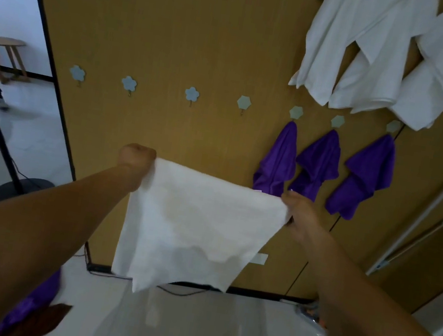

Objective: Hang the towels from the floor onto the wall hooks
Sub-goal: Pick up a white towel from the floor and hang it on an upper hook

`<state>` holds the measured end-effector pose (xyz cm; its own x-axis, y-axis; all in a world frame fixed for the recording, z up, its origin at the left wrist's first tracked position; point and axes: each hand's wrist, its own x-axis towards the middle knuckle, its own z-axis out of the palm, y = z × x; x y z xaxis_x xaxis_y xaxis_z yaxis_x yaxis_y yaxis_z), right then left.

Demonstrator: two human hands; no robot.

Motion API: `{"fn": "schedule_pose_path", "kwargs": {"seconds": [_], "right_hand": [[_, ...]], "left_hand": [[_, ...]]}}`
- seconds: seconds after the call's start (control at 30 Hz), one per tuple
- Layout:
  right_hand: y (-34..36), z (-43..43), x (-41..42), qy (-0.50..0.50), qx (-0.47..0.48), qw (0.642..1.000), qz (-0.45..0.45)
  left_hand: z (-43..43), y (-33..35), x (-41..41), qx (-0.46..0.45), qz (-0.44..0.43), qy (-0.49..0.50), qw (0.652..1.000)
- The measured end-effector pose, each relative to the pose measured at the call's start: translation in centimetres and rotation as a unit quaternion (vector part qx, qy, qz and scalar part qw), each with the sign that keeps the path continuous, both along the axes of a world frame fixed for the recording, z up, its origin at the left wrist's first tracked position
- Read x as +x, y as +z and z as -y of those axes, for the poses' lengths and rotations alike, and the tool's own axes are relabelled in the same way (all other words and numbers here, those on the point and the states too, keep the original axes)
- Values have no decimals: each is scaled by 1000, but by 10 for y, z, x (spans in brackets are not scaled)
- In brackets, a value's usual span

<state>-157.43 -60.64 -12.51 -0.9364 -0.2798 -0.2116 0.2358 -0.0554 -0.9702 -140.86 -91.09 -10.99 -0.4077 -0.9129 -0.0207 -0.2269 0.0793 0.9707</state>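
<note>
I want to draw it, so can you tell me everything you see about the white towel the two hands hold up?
The white soft cloth towel looks thin and roughly square. It is spread in the air before the brown wooden wall, lower than the small flower-shaped wall hooks. The left hand grips its top left corner in a fist; the right hand pinches its top right corner. Its lower part hangs loose, one corner pointing down.

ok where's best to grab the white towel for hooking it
On the white towel, probably the middle of its top edge, pinched from above: it hangs flat between the left hand and right hand at its upper corners, leaving that edge free.
</note>
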Motion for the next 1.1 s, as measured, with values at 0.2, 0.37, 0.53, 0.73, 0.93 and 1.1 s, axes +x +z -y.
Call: {"fn": "schedule_pose_path", "kwargs": {"seconds": [0.2,0.37,0.53,0.73,0.93,1.1], "right_hand": [[9,0,6,32,37,994,-102],[14,-1,0,-19,59,989,-137],[23,3,-3,-33,31,985,-168],[22,8,-9,-11,52,981,-187],[18,7,-23,3,173,952,-252],[16,11,-24,96,322,893,-298]], "left_hand": [[6,7,9,29,-39,-10,999],[7,11,17,52,-51,-21,997],[8,15,17,87,-78,-27,993],[8,8,18,148,-90,1,985],[10,3,21,137,-81,17,987],[6,7,17,84,-51,6,995]]}}
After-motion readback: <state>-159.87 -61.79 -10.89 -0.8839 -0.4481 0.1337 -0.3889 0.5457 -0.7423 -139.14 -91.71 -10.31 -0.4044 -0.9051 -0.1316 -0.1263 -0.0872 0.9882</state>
